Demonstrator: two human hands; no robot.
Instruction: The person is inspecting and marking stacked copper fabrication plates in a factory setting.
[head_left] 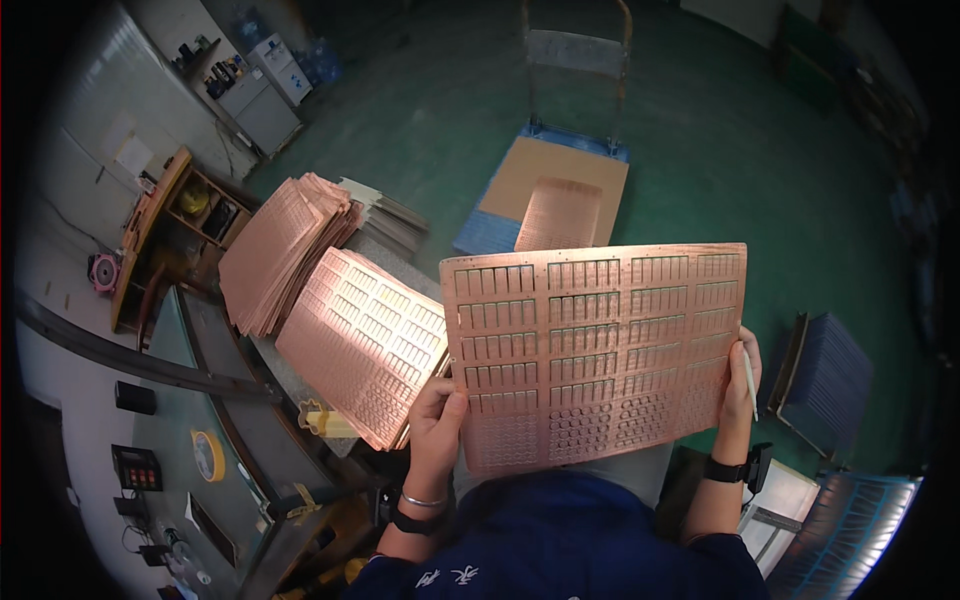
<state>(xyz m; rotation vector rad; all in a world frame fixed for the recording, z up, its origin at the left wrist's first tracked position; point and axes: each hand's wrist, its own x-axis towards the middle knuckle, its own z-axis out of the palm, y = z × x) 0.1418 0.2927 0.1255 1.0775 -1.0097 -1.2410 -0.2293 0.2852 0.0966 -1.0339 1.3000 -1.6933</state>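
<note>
A copper-coloured metal sheet point(590, 345), cut with rows of rectangular slots and round shapes along its near part, is held up in front of my body. My left hand point(436, 425) grips its left edge near the lower corner, thumb on the face. At the right edge, my right hand point(738, 385) is closed on the sheet, with a slim white pen-like stick point(750, 385) also among its fingers. Left of the sheet lies a stack of similar patterned copper sheets point(365, 330), close beside my left hand. A taller, uneven stack of copper sheets point(275, 250) sits behind it.
Ahead stands a blue platform trolley point(490, 215) carrying cardboard point(535, 160) and a copper sheet point(565, 212). A glass-topped bench with a yellow tape roll point(208, 456) is at left. A yellow plastic piece point(325, 420) lies near the stacks. Dark ribbed panels point(825, 375) lean at right.
</note>
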